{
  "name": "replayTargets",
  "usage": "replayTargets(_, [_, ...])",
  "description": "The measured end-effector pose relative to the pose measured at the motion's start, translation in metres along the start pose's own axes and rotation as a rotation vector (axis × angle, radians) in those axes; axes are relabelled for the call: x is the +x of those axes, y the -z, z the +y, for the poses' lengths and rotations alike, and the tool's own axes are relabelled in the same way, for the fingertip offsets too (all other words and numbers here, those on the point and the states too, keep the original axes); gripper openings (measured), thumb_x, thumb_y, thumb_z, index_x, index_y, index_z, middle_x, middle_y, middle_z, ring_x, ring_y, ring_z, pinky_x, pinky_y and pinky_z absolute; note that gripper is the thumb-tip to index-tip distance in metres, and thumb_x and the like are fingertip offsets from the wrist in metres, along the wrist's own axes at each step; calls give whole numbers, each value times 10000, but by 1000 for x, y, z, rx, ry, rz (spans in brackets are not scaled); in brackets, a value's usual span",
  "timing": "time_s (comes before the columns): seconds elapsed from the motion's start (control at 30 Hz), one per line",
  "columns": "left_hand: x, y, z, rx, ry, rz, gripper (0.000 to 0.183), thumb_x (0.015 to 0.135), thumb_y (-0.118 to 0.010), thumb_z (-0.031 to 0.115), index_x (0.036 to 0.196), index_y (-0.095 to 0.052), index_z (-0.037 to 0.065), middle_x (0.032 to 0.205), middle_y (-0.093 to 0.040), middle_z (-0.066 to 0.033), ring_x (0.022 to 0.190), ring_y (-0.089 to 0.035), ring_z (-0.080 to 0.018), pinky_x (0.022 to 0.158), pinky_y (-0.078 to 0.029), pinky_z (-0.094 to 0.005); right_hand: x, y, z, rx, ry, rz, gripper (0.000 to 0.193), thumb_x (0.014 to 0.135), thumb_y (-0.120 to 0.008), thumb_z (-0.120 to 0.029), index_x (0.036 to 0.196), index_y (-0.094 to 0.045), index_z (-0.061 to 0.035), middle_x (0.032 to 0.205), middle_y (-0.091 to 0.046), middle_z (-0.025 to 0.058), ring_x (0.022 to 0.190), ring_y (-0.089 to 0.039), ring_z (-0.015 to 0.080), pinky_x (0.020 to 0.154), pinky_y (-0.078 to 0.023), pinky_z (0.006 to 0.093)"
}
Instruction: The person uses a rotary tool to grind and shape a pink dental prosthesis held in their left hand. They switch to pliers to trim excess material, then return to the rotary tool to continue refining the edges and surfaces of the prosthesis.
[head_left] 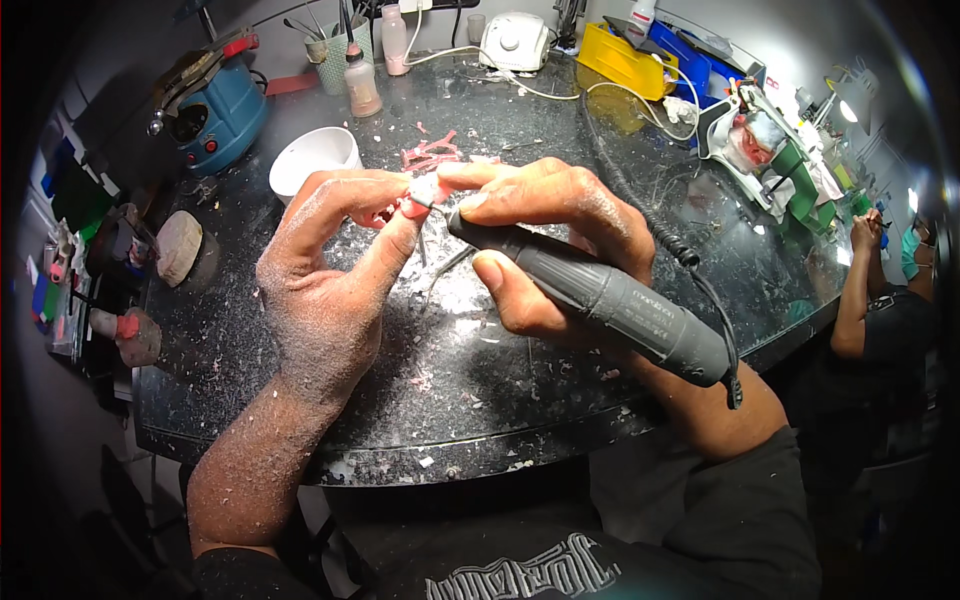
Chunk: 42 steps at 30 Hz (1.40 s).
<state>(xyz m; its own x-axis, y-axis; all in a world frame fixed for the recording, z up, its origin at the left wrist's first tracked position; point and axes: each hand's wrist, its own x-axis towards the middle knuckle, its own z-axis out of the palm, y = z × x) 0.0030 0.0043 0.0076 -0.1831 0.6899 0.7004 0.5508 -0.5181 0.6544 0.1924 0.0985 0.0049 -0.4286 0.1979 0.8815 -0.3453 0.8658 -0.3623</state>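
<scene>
My left hand (325, 262), coated in pale dust, pinches a small pink and white piece (413, 207) that looks like a denture. Its fingers cover much of it. In my right hand (565, 215) is a black rotary handpiece (610, 300), gripped like a pen and pointing up and left. The thin metal bur (432, 203) at its tip meets the pink piece, or lies right in front of it. A coiled black cord (660, 235) trails from the handpiece. Just beyond my fingers lie pink sticks and scraps (432, 150).
Shavings litter the black table (400, 410). A white bowl (315, 160) stands beyond my left hand, near a blue machine (215, 110). Bottles (362, 85), a white control box (513, 42) and a yellow bin (625, 62) line the back. Another person's arm (857, 290) shows at right.
</scene>
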Motion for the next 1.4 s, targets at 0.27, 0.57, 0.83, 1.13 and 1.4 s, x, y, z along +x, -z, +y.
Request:
replayTargets(0.27, [0,-1,-1,-28,4,13,143,884,-784,29,1022,-752,44,1036,-714,-54,963,-629,-116,863,-492,-267,0,0,2,-20,32,9,312,812,-711,43,1115,-635,47,1054,-705,191,1121,-713,359,996,-559,461])
replayTargets(0.57, [0,0,-2,1,-8,5,148,886,-779,19,1029,-749,46,1045,-714,-55,965,-634,-118,859,-499,-270,1,1,-3,-10,-29,-3,309,798,-709,57,1101,-650,37,1054,-707,182,1122,-714,353,1008,-553,461])
replayTargets(0.83, [0,0,0,29,-10,-3,157,889,-773,13,1041,-750,43,1051,-712,-59,978,-637,-115,864,-499,-268,1,0,-1,-23,-22,6,323,778,-704,66,1097,-656,38,1071,-711,195,1135,-710,345,1021,-544,469])
replayTargets(1.13, [0,1,1,7,-11,-4,153,887,-767,5,1035,-745,39,1055,-707,-58,986,-639,-121,881,-500,-270,1,0,0,-28,6,-6,313,795,-741,26,1097,-660,36,1083,-717,204,1134,-709,350,1029,-534,477])
replayTargets(1.4, [1,1,1,38,-47,-6,177,873,-762,-21,1040,-749,39,1068,-708,-69,1006,-649,-133,880,-513,-274,1,0,0,-28,1,-7,297,801,-740,17,1087,-659,28,1074,-721,181,1138,-710,362,1056,-517,501])
